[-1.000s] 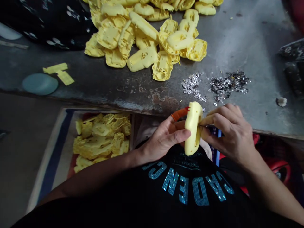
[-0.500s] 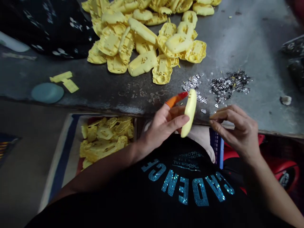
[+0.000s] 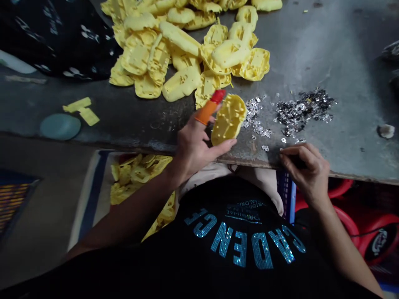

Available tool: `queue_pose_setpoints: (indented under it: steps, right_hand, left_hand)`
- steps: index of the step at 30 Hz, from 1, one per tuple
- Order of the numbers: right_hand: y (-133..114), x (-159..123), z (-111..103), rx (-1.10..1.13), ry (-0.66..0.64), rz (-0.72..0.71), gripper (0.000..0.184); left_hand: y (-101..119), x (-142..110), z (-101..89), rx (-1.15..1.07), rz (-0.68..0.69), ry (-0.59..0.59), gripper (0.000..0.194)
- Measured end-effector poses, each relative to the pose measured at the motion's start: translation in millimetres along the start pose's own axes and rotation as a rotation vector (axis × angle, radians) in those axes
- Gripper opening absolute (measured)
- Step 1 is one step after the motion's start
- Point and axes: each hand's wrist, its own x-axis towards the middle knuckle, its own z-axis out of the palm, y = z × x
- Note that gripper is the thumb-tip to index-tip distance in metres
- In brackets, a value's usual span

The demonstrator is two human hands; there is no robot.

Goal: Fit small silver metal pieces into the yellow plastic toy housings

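My left hand (image 3: 196,143) holds a yellow plastic shell (image 3: 228,118) with its ribbed inside facing me, above the front of the grey table (image 3: 311,50). An orange finger cot (image 3: 209,107) covers that hand's forefinger. My right hand (image 3: 304,168) rests at the table's front edge with its fingers pinched together; what they hold is too small to make out. Small silvery metal pieces (image 3: 257,116) lie just beyond both hands.
A big heap of yellow shells (image 3: 183,45) covers the table's far middle. A darker pile of metal bits (image 3: 304,109) lies to the right. A box of yellow shells (image 3: 137,176) stands below the table's left. Red round objects (image 3: 370,236) sit lower right.
My left hand rose forward over the table and turned the shell so its inside shows. My right hand let go of the shell and dropped to the table edge.
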Motion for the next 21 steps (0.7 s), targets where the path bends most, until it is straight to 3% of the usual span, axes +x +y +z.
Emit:
queue_pose_setpoints:
  steps: [3,5,9,13,15,18,21]
  right_hand:
    - [-6.5,17.5,0.5,-0.073,-0.009,-0.072,0.005]
    - [-11.1,34.4,6.9,-0.168,-0.072,-0.155,0.009]
    - [-15.8,64.4,27.9,-0.321,-0.22,-0.206,0.012]
    - [-21.4,74.7,34.3,-0.35,-0.295,-0.184,0.014]
    - [-29.9,74.3,26.0,-0.26,-0.305,-0.192,0.013]
    - [-48.6,72.6,5.8,0.056,-0.298,-0.234,0.005]
    - [-65.0,73.1,-10.2,0.346,-0.32,-0.29,0.019]
  left_hand:
    - [7.3,-5.4,-10.8,-0.149,0.107,0.12,0.093]
    - [13.2,-10.9,-12.3,-0.36,0.065,0.158,0.082]
    - [18.0,-30.4,-7.8,-0.589,-0.181,0.099,0.064]
    - [12.7,-49.3,-2.6,-0.769,-0.415,-0.019,0.066]
    - [8.6,-54.1,-0.2,-0.852,-0.504,-0.101,0.07]
    - [3.3,-56.6,4.2,-0.959,-0.595,-0.273,0.067]
    - [0.7,-57.3,9.7,-1.018,-0.642,-0.38,0.067]
